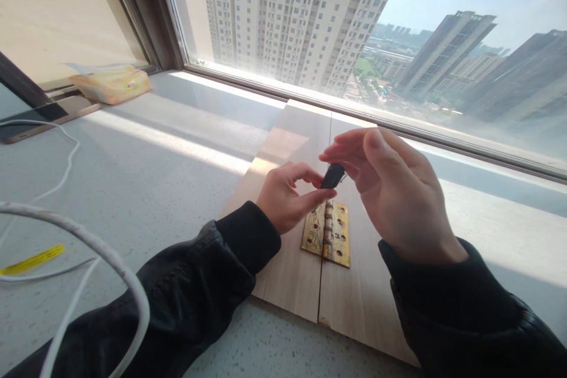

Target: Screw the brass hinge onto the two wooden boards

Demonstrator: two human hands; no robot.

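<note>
My left hand is closed, pinching a small black object between thumb and fingers. Thin metal bits stick out at its right side; its exact kind I cannot make out. Close by on the right, my right hand is held half cupped, fingers stretched toward the black object and thumb raised. Nothing shows in its grasp. Below both hands, a worn brass-coloured hinge lies opened flat across the seam of two pale wooden boards. Several screw holes show in its leaves, and my left hand hides its upper left corner.
A speckled white sill carries the boards. At left are a thick white cable, a yellow tag, a phone and a soft tissue pack. The window frame borders the far side.
</note>
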